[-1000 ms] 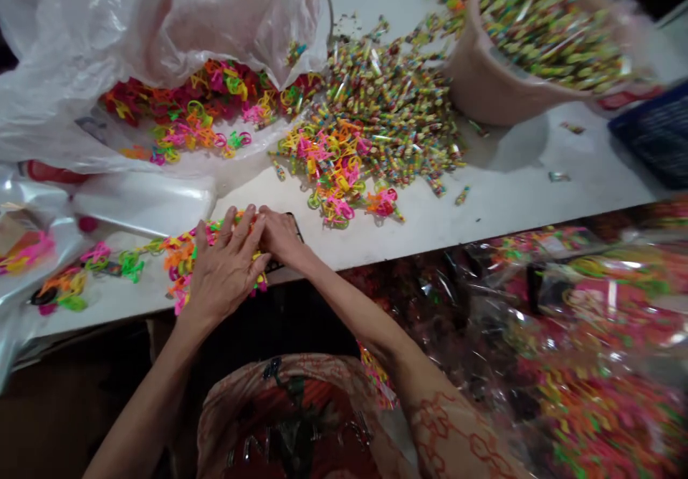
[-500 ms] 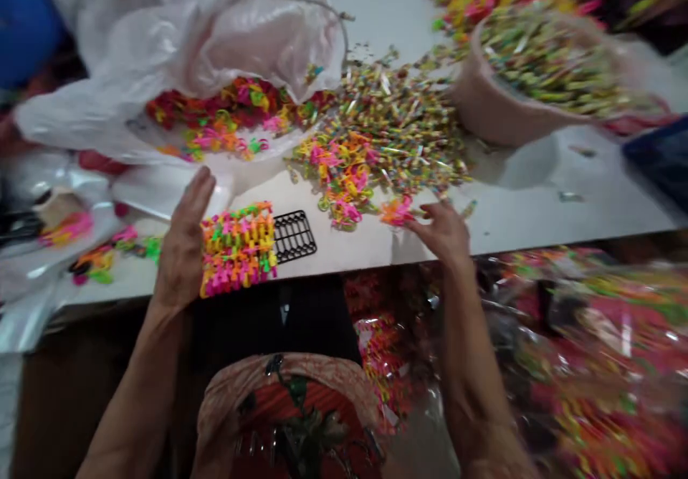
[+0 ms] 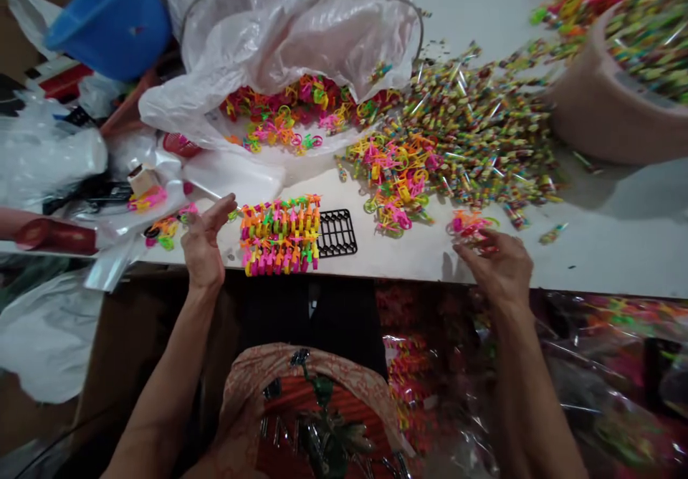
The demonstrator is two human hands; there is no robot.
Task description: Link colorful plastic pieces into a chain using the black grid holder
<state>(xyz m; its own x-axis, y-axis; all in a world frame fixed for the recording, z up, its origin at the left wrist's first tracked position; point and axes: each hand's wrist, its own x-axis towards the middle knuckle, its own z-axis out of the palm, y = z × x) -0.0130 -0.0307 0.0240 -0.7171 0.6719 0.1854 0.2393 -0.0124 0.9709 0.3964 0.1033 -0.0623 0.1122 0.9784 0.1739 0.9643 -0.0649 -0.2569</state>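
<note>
My left hand (image 3: 207,244) is raised just left of the rows of small neon plastic toys (image 3: 280,236), fingers stretched out and holding nothing. These toys stand packed in several rows on a black plastic grid rack (image 3: 338,233), whose right end is bare. At the right, my right hand (image 3: 502,264) pinches a few pink and orange plastic toys (image 3: 466,222) just over the table; the fingers partly hide them. Between the rack and this hand lies a loose heap of similar toys (image 3: 400,178), some with ring-shaped parts.
Behind the heap spreads a pile of small clear-wrapped tubes (image 3: 484,135), against a pinkish tub (image 3: 596,106) full of them. An open white plastic bag (image 3: 301,41) spills more toys. A blue basin (image 3: 115,24) stands back left. The table's front edge (image 3: 408,277) runs before me.
The view has swung left, so things sit further right. My right hand has drawn the pinched toys rightward from the heap. My left hand has moved slightly away from the toy rows.
</note>
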